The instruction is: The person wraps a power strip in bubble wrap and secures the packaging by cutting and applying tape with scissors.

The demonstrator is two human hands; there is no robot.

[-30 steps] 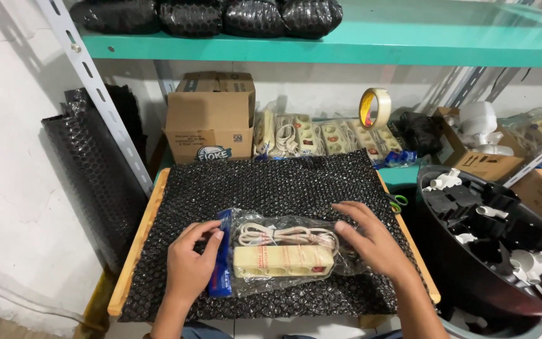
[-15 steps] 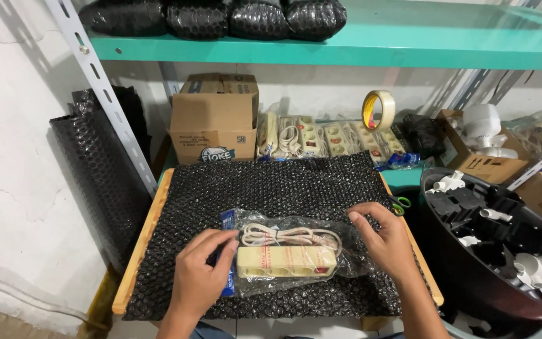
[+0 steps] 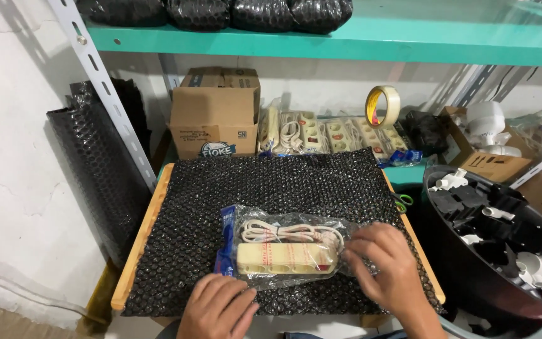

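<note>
A clear plastic bag (image 3: 286,248) lies on a sheet of black bubble wrap (image 3: 283,188) spread over a wooden board (image 3: 142,242), and inside the bag sits a cream power strip (image 3: 283,258) with its white cord (image 3: 290,231) coiled above it and a blue card (image 3: 226,242) at the left end. The right hand (image 3: 387,267) has its fingers curled at the bag's right end, touching the plastic there; whether they pinch it I cannot tell. The left hand (image 3: 217,307) rests near the board's front edge just below the bag, fingers loosely bent and holding nothing, perhaps brushing the bag's lower edge. Behind the board stands a closed cardboard box (image 3: 216,113), and beside it more bagged power strips (image 3: 321,133) lie in a row, with a roll of clear tape (image 3: 382,105) standing on edge over them. To the right, a large black tub (image 3: 446,251) holds black and white plastic parts. An open brown box (image 3: 487,163) behind it contains white fittings. Black wrapped bundles (image 3: 214,12) line the teal shelf (image 3: 321,47) overhead, and a roll of black bubble wrap (image 3: 92,169) leans at the left wall.
</note>
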